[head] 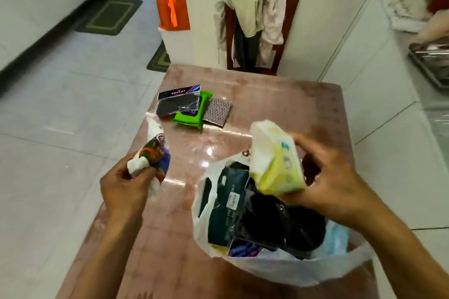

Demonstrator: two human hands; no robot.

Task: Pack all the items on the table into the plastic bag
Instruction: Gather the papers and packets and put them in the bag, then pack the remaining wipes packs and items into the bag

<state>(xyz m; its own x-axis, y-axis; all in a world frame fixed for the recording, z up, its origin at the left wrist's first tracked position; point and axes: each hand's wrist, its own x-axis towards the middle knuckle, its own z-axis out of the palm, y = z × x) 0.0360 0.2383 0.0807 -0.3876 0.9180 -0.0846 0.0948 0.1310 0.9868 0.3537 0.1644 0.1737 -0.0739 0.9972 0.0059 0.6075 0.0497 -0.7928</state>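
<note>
Plastic bag nearest; green pack lies well beyond.

Beyond the table, clothes hang over a dark wooden chair set against a white cabinet. An orange bag stands on a white box at the cabinet's left. Two green mats lie on the tiled floor, and a metal tray sits at the right edge.

Just one wide-angle view, worn on the head, aimed forward and down. Sat close above both hands, left hand and right hand, with table and floor stretching beyond them.
</note>
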